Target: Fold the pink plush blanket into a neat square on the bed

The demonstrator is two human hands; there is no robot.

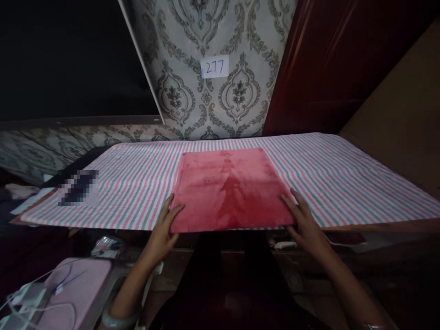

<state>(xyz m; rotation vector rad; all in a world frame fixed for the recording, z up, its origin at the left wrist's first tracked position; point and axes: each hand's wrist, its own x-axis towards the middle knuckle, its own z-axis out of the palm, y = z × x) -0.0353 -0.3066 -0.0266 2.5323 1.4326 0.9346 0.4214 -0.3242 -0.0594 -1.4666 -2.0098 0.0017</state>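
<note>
A square pink-red cushion cover (202,197) lies flat on a striped cloth (137,183), its front edge at the table's near edge. Darker red on its face forms a tree shape with a star above. At the near left corner, my left hand (165,224) grips the cover, fingers on and beside its side edge and thumb low at the front. My right hand (304,222) holds the near right corner in much the same way. What the fingers do beneath the fabric is hidden.
A dark screen (75,59) stands at the back left, and a dark red panel (316,64) rises at the back right. A paper marked 277 (215,67) is on the patterned wall. Lower left, white cables and adapters (30,298) lie on a pink stool (82,284).
</note>
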